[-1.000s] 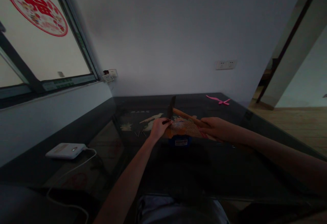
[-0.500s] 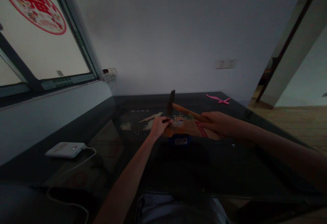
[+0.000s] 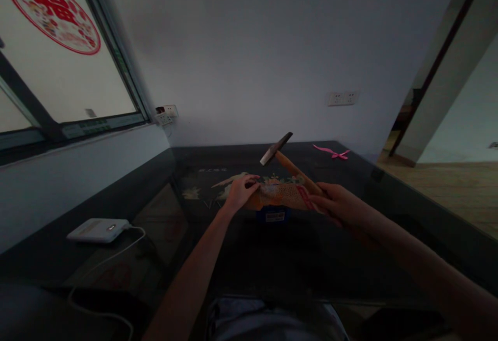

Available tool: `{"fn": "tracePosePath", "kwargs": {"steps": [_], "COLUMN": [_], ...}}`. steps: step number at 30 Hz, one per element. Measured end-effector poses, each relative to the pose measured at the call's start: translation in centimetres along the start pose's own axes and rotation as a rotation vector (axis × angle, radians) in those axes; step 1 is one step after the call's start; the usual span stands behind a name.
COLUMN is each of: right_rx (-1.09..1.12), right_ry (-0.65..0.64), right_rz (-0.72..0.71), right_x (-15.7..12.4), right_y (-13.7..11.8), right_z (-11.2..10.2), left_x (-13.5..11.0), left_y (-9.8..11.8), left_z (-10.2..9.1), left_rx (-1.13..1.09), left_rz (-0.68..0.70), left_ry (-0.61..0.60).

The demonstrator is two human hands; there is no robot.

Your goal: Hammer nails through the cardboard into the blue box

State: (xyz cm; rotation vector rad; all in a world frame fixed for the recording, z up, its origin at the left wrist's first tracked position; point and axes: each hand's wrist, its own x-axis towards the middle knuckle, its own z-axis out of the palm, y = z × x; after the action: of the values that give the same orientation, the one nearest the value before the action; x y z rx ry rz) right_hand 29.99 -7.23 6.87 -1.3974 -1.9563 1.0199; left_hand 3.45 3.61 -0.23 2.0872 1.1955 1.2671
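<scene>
My right hand [image 3: 340,202] is wrapped round the wooden handle of a hammer [image 3: 295,167]. The dark metal head is raised, apart from what lies below it. Under it stretches a tan, speckled, flat piece [image 3: 282,195] with a red band near its right end; its material is hard to make out. This piece rests across a small blue box [image 3: 273,214] with a pale label. At the piece's left end is my left hand [image 3: 240,191], thumb and fingers curled together. Whatever sits between those fingertips is too small and dim to name.
A dark glossy table [image 3: 233,258] carries everything. On its left lies a white power bank [image 3: 99,230] with a white cable [image 3: 126,247] trailing to the front edge. A pink ribbon [image 3: 334,152] lies at the back right. Behind stands a wall with sockets [image 3: 342,98].
The hammer head has lifted off the tan piece and swung up and to the right, tilting over. My right hand has shifted slightly right and down. My left hand has barely moved.
</scene>
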Motion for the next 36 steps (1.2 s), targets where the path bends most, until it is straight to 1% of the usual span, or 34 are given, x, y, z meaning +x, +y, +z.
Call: {"fn": "tracePosePath", "kwargs": {"steps": [3, 6, 9, 12, 15, 21, 26, 33, 36], "right_rx": [0.228, 0.446, 0.600, 0.675, 0.692, 0.643, 0.600, 0.527, 0.529], "right_ry": [0.091, 0.176, 0.231, 0.241, 0.224, 0.191, 0.166, 0.194, 0.185], "right_rz": [0.005, -0.030, -0.102, -0.138, -0.141, -0.140, -0.118, -0.087, -0.092], "right_x": [-0.6, -0.6, -0.4, -0.5, -0.6, -0.2, -0.2, -0.3, -0.2], "right_y": [1.7, 3.4, 4.5, 5.1, 5.5, 6.0, 5.9, 5.5, 5.7], "right_z": [1.7, 3.2, 3.8, 3.9, 3.9, 4.3, 4.6, 4.7, 4.8], "left_x": [0.0, 0.0, -0.1, -0.2, -0.2, -0.2, -0.2, -0.2, -0.2], "left_y": [0.2, 0.4, 0.4, 0.4, 0.4, 0.3, 0.3, 0.0, -0.3], "left_z": [-0.5, -0.9, -0.9, -0.7, -0.6, -0.4, -0.2, -0.1, 0.0], "left_rx": [-0.010, -0.027, -0.004, 0.039, 0.069, 0.138, 0.123, 0.121, 0.082], "left_rz": [0.012, 0.033, 0.048, 0.057, 0.056, 0.046, 0.038, 0.041, 0.040], "left_ry": [0.014, 0.015, 0.002, 0.003, 0.021, 0.039, 0.056, 0.056, 0.030]}}
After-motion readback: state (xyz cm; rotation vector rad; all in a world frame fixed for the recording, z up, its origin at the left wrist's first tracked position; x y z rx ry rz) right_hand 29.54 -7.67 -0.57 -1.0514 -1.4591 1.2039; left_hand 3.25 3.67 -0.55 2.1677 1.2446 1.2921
